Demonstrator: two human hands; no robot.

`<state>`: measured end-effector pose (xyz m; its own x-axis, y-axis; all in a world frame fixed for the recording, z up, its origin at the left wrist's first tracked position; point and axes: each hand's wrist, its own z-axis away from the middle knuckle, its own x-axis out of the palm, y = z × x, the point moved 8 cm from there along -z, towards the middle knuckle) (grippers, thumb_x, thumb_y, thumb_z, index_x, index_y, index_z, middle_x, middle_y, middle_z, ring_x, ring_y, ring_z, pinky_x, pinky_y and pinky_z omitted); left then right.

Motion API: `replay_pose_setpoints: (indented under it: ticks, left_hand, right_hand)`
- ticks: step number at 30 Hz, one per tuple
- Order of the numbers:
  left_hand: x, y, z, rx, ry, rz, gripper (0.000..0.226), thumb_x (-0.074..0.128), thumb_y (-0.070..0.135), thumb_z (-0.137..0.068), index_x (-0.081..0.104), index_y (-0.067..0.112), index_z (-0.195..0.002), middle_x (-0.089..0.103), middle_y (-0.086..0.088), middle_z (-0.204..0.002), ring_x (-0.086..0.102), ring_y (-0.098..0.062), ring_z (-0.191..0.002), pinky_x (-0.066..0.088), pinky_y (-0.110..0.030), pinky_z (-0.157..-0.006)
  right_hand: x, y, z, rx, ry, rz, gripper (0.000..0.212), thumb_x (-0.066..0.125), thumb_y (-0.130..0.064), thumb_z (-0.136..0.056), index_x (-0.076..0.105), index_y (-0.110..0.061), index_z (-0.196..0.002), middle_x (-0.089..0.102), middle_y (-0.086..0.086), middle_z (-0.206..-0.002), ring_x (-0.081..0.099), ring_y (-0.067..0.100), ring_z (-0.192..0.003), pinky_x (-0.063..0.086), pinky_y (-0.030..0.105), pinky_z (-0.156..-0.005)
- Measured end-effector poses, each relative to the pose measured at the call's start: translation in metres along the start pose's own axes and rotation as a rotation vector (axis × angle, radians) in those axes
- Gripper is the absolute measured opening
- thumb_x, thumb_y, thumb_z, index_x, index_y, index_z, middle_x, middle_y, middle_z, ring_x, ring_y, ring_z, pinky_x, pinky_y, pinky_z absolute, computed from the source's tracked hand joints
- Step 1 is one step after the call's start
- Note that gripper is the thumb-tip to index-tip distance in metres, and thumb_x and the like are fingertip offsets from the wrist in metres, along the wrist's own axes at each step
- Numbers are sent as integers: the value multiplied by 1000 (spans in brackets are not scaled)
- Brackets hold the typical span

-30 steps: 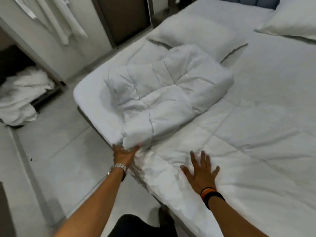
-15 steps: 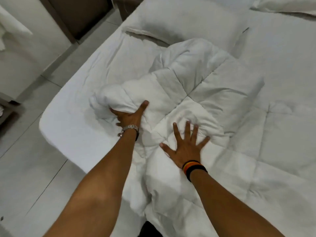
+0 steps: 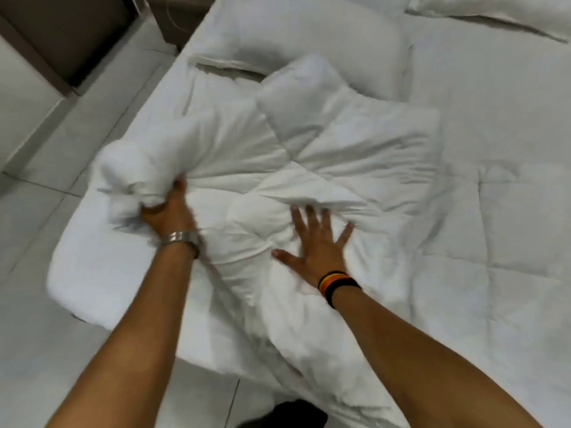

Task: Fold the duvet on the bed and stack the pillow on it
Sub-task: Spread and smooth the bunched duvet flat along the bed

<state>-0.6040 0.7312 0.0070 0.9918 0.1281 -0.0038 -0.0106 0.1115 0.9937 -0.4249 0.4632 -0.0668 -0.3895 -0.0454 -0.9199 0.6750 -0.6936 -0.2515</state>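
**Duvet handling during folding at the near-left corner of the bed**

Duvet (image 3: 324, 156), a white quilted comforter, is lying bunched and partly folded over the near-left part of the bed (image 3: 77, 291), with one loose length spilling over the near edge toward the floor. The left hand (image 3: 168, 211) is closing around a puffed wad of the duvet's left end, fingers buried in the fabric, just inside the bed's left edge. The right hand (image 3: 315, 245) is lying flat with fingers spread, gripping nothing, and is pressing on the rumpled middle of the duvet. A pillow (image 3: 309, 35) is lying beyond the folded mass toward the head of the bed, its near edge touching or very nearly touching the duvet; a second pillow (image 3: 494, 10) is showing at the far-right corner.

Judging by the deep creases and rounded billows, the duvet is handling as a soft, light, compressible thing with no stiffness: it is sagging wherever unsupported and springing back when released. A pinch at one point is likely gathering only a handful, as the left grip shows. Better holds are probably the stitched edges and corners, taken with both hands well apart, while a flat palm is pinning each fold. The hanging length may be dragging the stack toward the near edge.
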Motion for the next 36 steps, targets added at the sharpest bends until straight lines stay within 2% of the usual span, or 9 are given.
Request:
replay_pose_setpoints:
  ticks: [5, 8, 13, 15, 18, 22, 29, 32, 36]
  left_hand:
    - [-140, -40, -54, -318, -192, -389, 119, 89, 63, -63, 35, 12, -156, 49, -5, -154, 51, -22, -136, 38, -39, -117]
    - [-194, -65, -82, -571, -168, -743, 166, 65, 99, -38, 8, 5, -162, 25, -18, -166, 33, -40, -148, 25, -55, -122]
    - [-162, 13, -147, -117, -76, -975, 157, 31, 109, -46, -9, 12, -163, -13, -25, -168, -13, -41, -155, -8, -62, -120]
    - [-122, 14, -202, 22, -191, -1030, 160, 29, 112, -40, -5, 15, -163, 3, -25, -169, -1, -41, -157, -2, -59, -123]
    - [-48, -14, -263, -130, -595, -946, 150, 61, 99, -48, -3, 28, -163, 41, -15, -159, 41, -35, -145, 32, -47, -120]
    - [19, -58, -264, -308, -1025, -922, 146, 84, 75, -58, -6, 29, -163, 27, -3, -167, 36, -25, -149, 32, -36, -119]
    - [22, 23, -287, 124, -908, -737, 108, 93, 34, -69, 28, 31, -155, 64, -9, -134, 63, -28, -118, 49, -29, -91]
    - [-20, 72, -296, 362, -812, -808, 109, 89, 40, -73, 19, 35, -156, 70, -14, -118, 69, -34, -98, 46, -29, -72]
    - [-52, 28, -304, 332, -1047, -1016, 129, 82, 58, -74, -5, 23, -163, 56, -15, -147, 68, -35, -110, 50, -30, -76]
  right_hand:
    - [43, -75, 5, -68, -126, -25, 97, 23, -91, -87, -15, -44, -163, -14, 3, -176, -18, 26, -160, -13, 71, -118]
    - [56, -91, 13, 41, -155, -143, 95, 22, -91, -87, -15, -47, -162, -18, 5, -175, -19, 27, -160, -15, 70, -118]
    - [21, -149, -24, 114, 2, -318, 91, 26, -90, -88, -13, -53, -161, -20, -1, -174, -23, 24, -159, -18, 66, -120]
    - [12, -181, -50, 110, 78, -383, 90, 28, -89, -89, -12, -53, -161, -22, -2, -174, -25, 23, -159, -19, 64, -121]
    - [28, -229, -100, 190, 104, -464, 88, 29, -89, -89, -14, -57, -159, -25, -4, -173, -25, 24, -158, -18, 64, -121]
    - [79, -271, -138, 389, 15, -527, 87, 21, -93, -85, -21, -61, -155, -23, -3, -174, -19, 32, -160, -12, 69, -120]
    - [53, -333, -168, 482, 149, -620, 92, 6, -100, -73, -22, -64, -153, -20, -2, -174, -22, 31, -159, -19, 68, -118]
    - [32, -374, -173, 413, 256, -613, 87, 10, -96, -81, -17, -61, -156, -20, -5, -174, -25, 22, -158, -24, 64, -117]
    - [84, -379, -159, 493, 38, -472, 85, 10, -95, -82, -23, -62, -153, -22, -2, -174, -23, 26, -159, -20, 68, -117]
